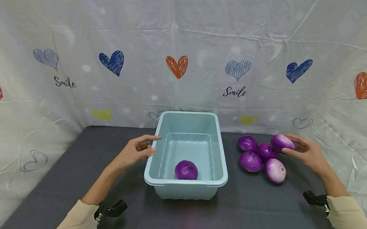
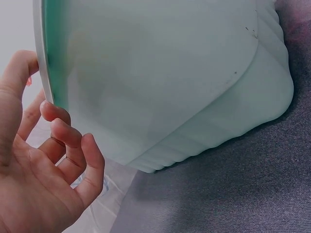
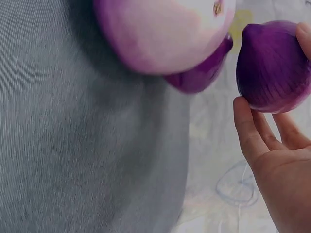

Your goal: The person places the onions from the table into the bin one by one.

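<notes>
In the head view a pale blue plastic bin (image 1: 185, 182) stands on the dark table, with one purple onion (image 1: 186, 170) lying inside at its near end. My left hand (image 1: 137, 149) holds the bin's left rim, index finger over the edge and thumb at the outer side. The left wrist view shows its other fingers loosely curled beside the bin wall (image 2: 160, 73). My right hand (image 1: 308, 154) grips a purple onion (image 1: 282, 143) between thumb and fingers, above the back right of an onion group. The right wrist view shows this held onion (image 3: 272, 68) against the backdrop.
Several onions sit right of the bin: purple ones (image 1: 250, 161) and a paler one (image 1: 275, 171) at the front. A dark cloth (image 1: 253, 210) covers the table. Behind it hangs a white curtain (image 1: 197, 87) with printed hearts.
</notes>
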`<action>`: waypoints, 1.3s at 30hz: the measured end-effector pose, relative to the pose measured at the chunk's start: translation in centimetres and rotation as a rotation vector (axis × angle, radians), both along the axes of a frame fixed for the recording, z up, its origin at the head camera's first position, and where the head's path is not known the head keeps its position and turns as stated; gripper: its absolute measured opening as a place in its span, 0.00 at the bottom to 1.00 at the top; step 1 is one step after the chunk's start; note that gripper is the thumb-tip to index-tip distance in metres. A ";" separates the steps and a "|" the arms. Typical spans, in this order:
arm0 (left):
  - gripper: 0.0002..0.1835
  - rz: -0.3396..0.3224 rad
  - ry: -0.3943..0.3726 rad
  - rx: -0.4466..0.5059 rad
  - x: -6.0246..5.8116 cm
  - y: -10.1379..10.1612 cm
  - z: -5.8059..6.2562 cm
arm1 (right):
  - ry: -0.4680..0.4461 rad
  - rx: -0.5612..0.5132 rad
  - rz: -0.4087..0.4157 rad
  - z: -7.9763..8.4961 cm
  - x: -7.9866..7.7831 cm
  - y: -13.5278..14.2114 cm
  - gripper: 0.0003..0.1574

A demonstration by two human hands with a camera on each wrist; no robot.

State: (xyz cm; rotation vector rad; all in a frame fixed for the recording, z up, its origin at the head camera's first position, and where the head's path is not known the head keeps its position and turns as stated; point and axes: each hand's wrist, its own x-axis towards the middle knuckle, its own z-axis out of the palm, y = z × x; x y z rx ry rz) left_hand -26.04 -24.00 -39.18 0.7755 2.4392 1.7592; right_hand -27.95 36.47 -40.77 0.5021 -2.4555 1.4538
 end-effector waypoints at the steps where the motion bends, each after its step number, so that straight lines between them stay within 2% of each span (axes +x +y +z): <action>1: 0.24 0.000 0.001 0.000 0.0 0.0 0.0 | 0.007 -0.011 0.009 0.1 0.0 -0.2 0.31; 7: 0.23 0.000 -0.002 -0.006 -0.1 0.0 0.0 | 0.007 -0.072 0.055 0.8 0.1 -1.7 0.31; 19: 0.23 -0.013 0.000 -0.009 -0.2 0.1 0.1 | -0.052 -0.110 0.134 2.9 0.6 -4.6 0.32; 28: 0.22 -0.039 0.011 0.000 -0.2 0.0 0.7 | -0.049 -0.097 0.140 4.0 0.2 -6.5 0.32; 36: 0.21 -0.011 0.010 -0.016 -0.2 0.0 0.9 | -0.010 -0.144 0.238 4.8 -0.9 -8.7 0.31; 39: 0.20 -0.010 0.008 -0.020 -0.2 0.0 0.7 | -0.006 -0.141 0.235 5.2 -1.1 -9.6 0.30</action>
